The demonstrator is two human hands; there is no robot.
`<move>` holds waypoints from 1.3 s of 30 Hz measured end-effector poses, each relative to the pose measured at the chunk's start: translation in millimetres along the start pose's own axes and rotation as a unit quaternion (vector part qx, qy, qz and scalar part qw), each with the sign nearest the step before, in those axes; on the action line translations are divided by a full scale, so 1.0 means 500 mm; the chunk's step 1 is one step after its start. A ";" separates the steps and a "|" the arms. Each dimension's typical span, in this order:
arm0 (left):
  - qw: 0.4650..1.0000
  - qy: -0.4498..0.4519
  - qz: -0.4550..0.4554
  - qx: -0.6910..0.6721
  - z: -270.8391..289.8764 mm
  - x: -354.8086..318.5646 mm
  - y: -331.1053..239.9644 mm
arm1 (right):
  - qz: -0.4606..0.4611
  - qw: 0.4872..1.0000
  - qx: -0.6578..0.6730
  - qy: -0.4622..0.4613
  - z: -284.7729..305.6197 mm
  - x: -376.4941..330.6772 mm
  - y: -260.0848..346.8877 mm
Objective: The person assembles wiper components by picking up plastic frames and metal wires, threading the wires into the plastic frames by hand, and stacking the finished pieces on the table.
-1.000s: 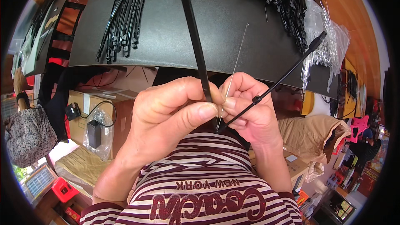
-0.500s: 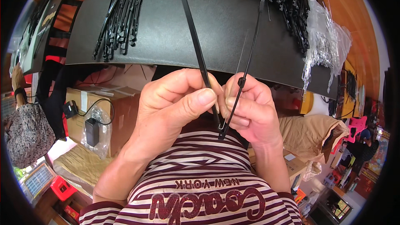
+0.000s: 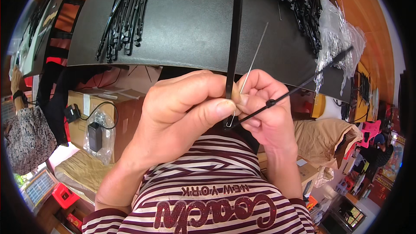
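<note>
Our left hand (image 3: pixel 186 112) pinches an upright black cable tie (image 3: pixel 234 39) — it points away. Our right hand (image 3: pixel 268 104) grips a second black tie (image 3: pixel 299 89) slanting up-right — plus a thin wire (image 3: pixel 253 58).

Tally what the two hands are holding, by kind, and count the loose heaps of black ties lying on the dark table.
Black cable ties held in the hands: 2 (upright tie in the left hand; slanted tie in the right hand)
Thin metal wires held: 1 (wire)
Heaps of black ties on the table: 2 (left heap; right heap)
Total: 5
</note>
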State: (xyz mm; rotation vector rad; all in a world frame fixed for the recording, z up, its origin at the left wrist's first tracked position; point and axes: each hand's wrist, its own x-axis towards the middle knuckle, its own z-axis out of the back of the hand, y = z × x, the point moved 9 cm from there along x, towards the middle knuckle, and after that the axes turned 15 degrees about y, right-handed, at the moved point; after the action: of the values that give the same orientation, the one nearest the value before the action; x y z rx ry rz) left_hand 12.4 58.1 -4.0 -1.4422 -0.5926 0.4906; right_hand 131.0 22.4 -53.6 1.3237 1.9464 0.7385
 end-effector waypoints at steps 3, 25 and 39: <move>0.994 0.016 0.053 -0.093 -0.009 0.008 0.021 | 0.002 0.999 -0.040 -0.025 -0.007 -0.001 0.025; 0.934 -0.038 0.146 -0.324 -0.037 0.015 0.097 | 0.067 0.983 -0.168 0.018 -0.004 0.003 0.057; 0.932 -0.069 0.181 -0.306 -0.047 0.005 0.118 | 0.065 0.984 -0.166 -0.021 0.000 -0.017 0.052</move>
State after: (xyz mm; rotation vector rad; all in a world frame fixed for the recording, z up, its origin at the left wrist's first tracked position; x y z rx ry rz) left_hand 31.7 46.2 -63.3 -2.1480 -0.6219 0.7434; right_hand 148.2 23.0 -32.2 1.2547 1.6279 1.0415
